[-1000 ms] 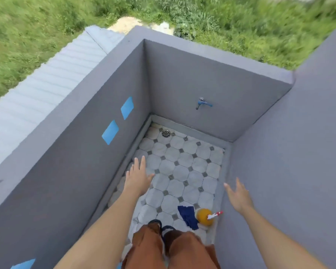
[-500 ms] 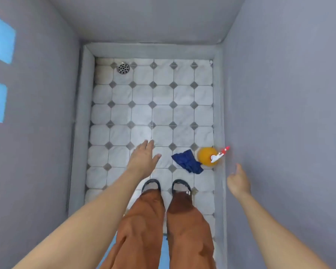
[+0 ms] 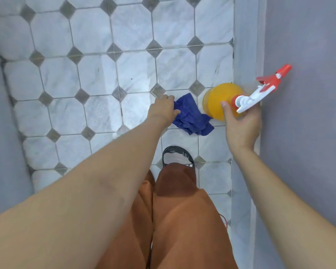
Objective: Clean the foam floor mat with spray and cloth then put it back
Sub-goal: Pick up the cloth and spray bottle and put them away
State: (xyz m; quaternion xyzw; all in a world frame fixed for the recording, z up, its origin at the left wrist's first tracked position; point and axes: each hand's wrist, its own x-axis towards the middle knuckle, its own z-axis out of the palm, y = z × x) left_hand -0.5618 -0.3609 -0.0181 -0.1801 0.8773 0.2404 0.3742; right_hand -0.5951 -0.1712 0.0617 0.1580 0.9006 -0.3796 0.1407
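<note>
A crumpled blue cloth (image 3: 192, 117) lies on the tiled floor just ahead of my feet. My left hand (image 3: 162, 109) is down on its left edge, fingers curled into the fabric. To its right an orange spray bottle (image 3: 214, 100) with a white and red trigger head (image 3: 260, 92) stands on the floor against the grey wall. My right hand (image 3: 241, 125) wraps the bottle's neck, thumb on the near side and fingers behind the trigger head. No foam mat is in view.
Grey walls (image 3: 308, 133) close in on the right and left of the narrow white and grey tiled floor (image 3: 97, 74). My legs in brown trousers and one sandalled foot (image 3: 176, 158) stand below the cloth.
The view dropped from the walls and grass to close over the floor. Both hands reached down from mid-air: the left onto the cloth, the right around the spray bottle.
</note>
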